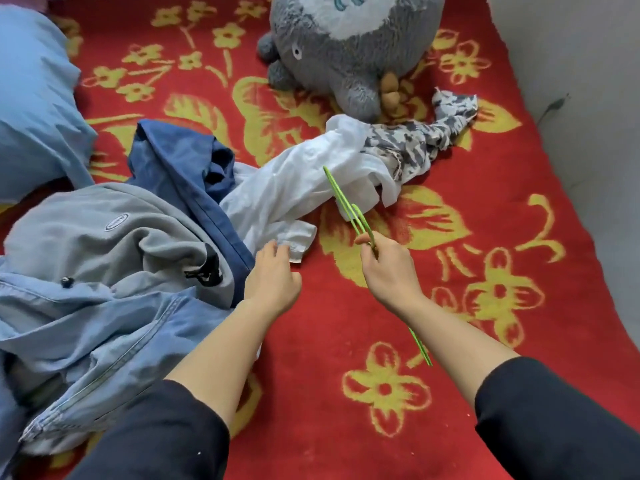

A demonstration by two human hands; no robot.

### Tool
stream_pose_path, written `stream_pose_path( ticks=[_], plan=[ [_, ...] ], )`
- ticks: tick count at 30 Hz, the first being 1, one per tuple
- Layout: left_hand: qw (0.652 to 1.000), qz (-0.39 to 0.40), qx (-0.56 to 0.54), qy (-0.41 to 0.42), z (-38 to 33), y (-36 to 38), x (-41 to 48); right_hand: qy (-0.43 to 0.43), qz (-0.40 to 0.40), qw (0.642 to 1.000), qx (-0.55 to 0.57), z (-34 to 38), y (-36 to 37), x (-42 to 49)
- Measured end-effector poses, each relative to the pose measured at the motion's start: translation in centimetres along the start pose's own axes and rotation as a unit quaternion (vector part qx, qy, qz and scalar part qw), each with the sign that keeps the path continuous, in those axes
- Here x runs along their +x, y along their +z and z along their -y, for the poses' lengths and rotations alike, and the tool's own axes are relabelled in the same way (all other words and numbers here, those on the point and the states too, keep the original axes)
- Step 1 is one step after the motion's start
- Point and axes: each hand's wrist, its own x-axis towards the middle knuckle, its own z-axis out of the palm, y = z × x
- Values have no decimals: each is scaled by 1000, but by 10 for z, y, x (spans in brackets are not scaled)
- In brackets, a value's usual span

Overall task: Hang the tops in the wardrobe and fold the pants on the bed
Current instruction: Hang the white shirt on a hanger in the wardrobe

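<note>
Five garments [104, 244] are lying on the bed [485, 237]. The right hand [388, 268] is pinching one green hanger [341, 195] in its grip. The left hand [273, 275], fingers relaxed, is touching the white shirt [311, 168].

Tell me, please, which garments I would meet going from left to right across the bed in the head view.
Grey hoodie → navy garment → white shirt → grey patterned garment. The denim jacket overlaps the hoodie, so it is left out. The right hand holds a green hanger.
</note>
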Motion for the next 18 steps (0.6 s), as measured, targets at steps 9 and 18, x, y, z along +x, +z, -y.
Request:
stream_pose_path(
  ticks=[9,18],
  plan=[
    [980,-2,199,20,39,51,97,38,39,998,-1,-58,38,48],
    [992,-41,117,11,37,54,132,2,82,996,38,-65,67,60]
  ],
)
